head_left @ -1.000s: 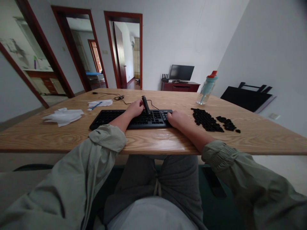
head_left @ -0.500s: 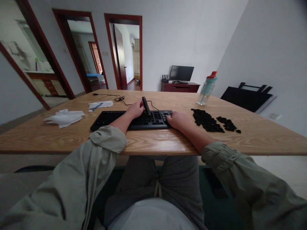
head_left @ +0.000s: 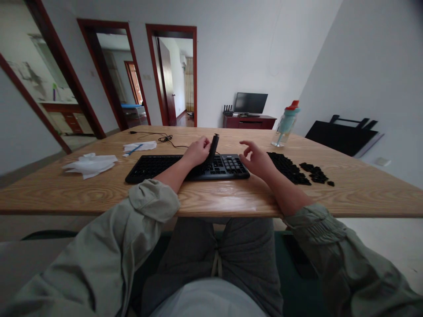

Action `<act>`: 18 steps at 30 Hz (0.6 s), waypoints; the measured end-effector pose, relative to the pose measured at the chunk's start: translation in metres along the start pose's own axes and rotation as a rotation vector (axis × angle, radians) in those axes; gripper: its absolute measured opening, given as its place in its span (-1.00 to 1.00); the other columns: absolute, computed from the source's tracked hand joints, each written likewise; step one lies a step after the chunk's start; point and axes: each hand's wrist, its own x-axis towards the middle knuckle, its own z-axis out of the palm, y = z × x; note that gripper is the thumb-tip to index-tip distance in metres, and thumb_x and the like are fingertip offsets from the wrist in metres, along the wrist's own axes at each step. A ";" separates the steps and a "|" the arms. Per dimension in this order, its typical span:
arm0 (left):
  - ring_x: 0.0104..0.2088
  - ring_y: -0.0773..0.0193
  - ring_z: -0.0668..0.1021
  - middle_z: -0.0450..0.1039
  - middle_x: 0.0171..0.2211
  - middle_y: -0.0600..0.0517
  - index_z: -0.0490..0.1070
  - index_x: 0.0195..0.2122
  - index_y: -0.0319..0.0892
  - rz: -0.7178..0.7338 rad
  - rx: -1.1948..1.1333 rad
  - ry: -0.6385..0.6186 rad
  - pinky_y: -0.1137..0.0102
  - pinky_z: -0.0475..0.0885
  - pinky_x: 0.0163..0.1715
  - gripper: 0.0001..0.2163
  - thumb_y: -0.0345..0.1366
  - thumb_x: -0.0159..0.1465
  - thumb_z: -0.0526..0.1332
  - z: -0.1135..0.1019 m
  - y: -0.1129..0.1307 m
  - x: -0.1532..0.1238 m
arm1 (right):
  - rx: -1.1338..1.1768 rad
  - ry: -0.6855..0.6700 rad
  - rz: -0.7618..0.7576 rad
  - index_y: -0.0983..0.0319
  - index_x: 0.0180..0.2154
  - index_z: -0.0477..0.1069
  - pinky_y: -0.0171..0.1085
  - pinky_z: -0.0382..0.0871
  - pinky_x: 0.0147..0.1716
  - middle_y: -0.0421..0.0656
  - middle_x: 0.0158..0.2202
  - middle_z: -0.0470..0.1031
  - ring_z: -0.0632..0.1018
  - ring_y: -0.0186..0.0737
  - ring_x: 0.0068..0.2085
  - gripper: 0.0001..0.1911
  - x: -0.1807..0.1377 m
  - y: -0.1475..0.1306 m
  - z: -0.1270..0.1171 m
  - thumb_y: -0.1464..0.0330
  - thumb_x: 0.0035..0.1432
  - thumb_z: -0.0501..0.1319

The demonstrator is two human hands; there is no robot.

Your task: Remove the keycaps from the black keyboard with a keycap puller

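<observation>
A black keyboard (head_left: 148,167) lies across the table, its number pad at the right end. My left hand (head_left: 198,152) is closed around a black stick-shaped tool (head_left: 214,147), which stands tilted over the keys; its exact kind does not show. Off the keyboard's right end, my right hand (head_left: 259,162) is raised with its index finger and thumb apart and nothing visible in it. Beside that hand is a pile of small black pieces (head_left: 292,171) that look like keycaps, partly hidden by the hand and wrist.
A smaller cluster of black pieces (head_left: 317,174) lies farther right. Behind it stands a clear bottle (head_left: 284,125) with a red and teal top. On the left are crumpled white tissue (head_left: 90,165), a blue-handled brush-like stick (head_left: 134,150) and a coiled cable (head_left: 165,138).
My right hand has lifted off the number pad and moved right, its fingers opening. My left hand has shifted right with the black tool, which now leans the other way.
</observation>
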 end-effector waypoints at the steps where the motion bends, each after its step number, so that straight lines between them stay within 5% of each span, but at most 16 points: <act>1: -0.27 0.17 0.54 0.53 -0.31 -0.05 0.37 -0.27 -0.15 0.007 -0.027 0.005 0.29 0.40 -0.17 -0.89 -0.26 0.37 0.12 0.005 0.009 -0.001 | -0.019 -0.009 -0.071 0.20 0.32 0.19 -0.25 0.34 -0.18 -0.10 -0.12 0.54 0.51 -0.20 -0.27 -0.37 -0.001 -0.004 0.000 0.27 0.24 0.14; 6: -0.34 0.24 0.52 0.50 -0.36 -0.01 0.32 -0.30 -0.15 0.034 -0.210 -0.056 0.33 0.40 -0.23 -0.88 -0.27 0.37 0.12 0.029 0.048 -0.005 | -0.168 0.003 -0.214 0.14 0.36 0.20 -0.21 0.37 -0.10 -0.02 0.05 0.47 0.52 -0.05 -0.05 -0.36 -0.007 -0.015 0.001 0.23 0.27 0.15; 11: -0.47 0.34 0.50 0.47 -0.43 0.08 0.25 -0.31 -0.15 0.084 -0.412 -0.140 0.42 0.39 -0.38 -0.87 -0.27 0.37 0.14 0.038 0.057 -0.010 | -0.064 0.200 -0.230 0.23 0.26 0.35 -0.16 0.41 -0.18 0.05 0.01 0.50 0.54 -0.06 -0.19 -0.44 -0.005 -0.004 0.004 0.22 0.27 0.17; 15: -0.54 0.41 0.49 0.52 -0.41 0.07 0.22 -0.29 -0.16 0.072 -0.562 -0.273 0.47 0.38 -0.46 -0.88 -0.29 0.38 0.14 0.039 0.054 -0.013 | 0.211 0.339 -0.066 0.26 0.08 0.47 -0.17 0.43 -0.26 -0.03 -0.25 0.55 0.54 -0.11 -0.28 -0.47 0.003 0.004 0.008 0.04 0.26 0.16; 18: -0.54 0.43 0.49 0.53 -0.40 0.06 0.23 -0.28 -0.18 0.094 -0.592 -0.332 0.50 0.37 -0.48 -0.90 -0.32 0.39 0.12 0.042 0.053 -0.013 | 0.399 0.242 0.124 0.30 -0.10 0.54 -0.25 0.35 -0.44 -0.16 -0.54 0.42 0.47 -0.20 -0.47 -0.42 0.007 0.005 0.006 -0.06 0.25 0.11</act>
